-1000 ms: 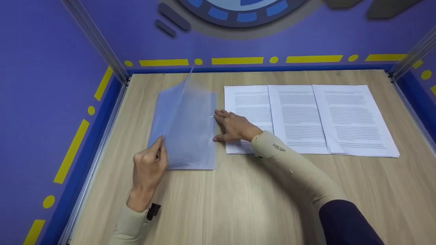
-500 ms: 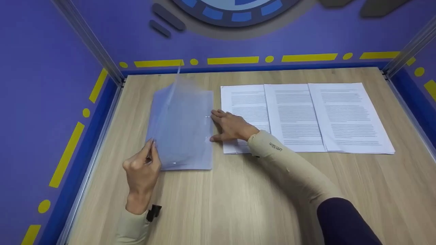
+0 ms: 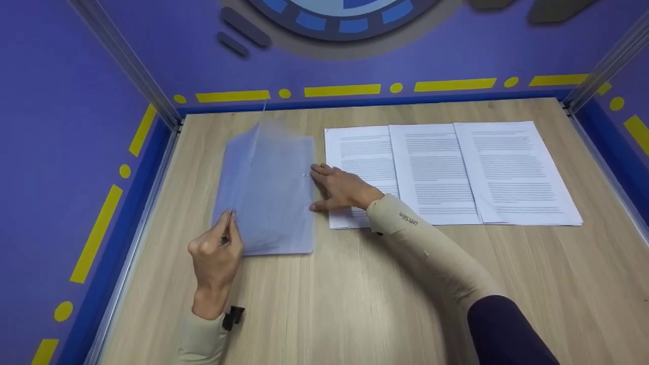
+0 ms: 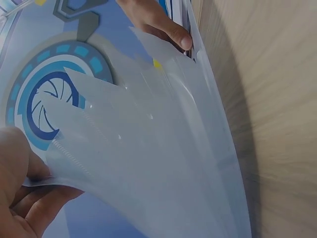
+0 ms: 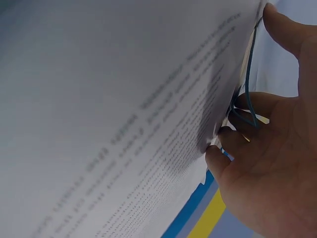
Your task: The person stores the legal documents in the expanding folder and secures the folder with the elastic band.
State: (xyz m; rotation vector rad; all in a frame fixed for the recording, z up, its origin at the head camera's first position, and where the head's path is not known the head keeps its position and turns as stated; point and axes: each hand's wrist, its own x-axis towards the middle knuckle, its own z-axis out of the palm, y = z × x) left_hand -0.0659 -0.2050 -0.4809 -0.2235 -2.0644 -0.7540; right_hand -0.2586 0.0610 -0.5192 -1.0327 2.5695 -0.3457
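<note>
A clear bluish display book [image 3: 279,203] lies on the left of the table, some of its plastic sleeves raised along their left side. My left hand [image 3: 217,258] pinches the near left edge of the lifted sleeves between thumb and fingers. In the left wrist view several transparent sleeves [image 4: 148,158] fan apart, bending up from the book. My right hand [image 3: 345,188], fingers spread, rests with its fingertips at the book's right edge, above the leftmost paper stack [image 3: 366,147]. A thin dark teal cord [image 5: 250,64] loops near the right fingers in the right wrist view.
Two more printed paper stacks, a middle stack [image 3: 436,172] and a right stack [image 3: 517,172], lie side by side, edges overlapping. Blue panels [image 3: 324,66] with yellow markings wall in the back and sides of the wooden table [image 3: 345,304].
My left hand has drawn the raised sleeves leftward, then shifted slightly back. The sleeves' upright corner leans further left. My right hand stays at the book's right edge.
</note>
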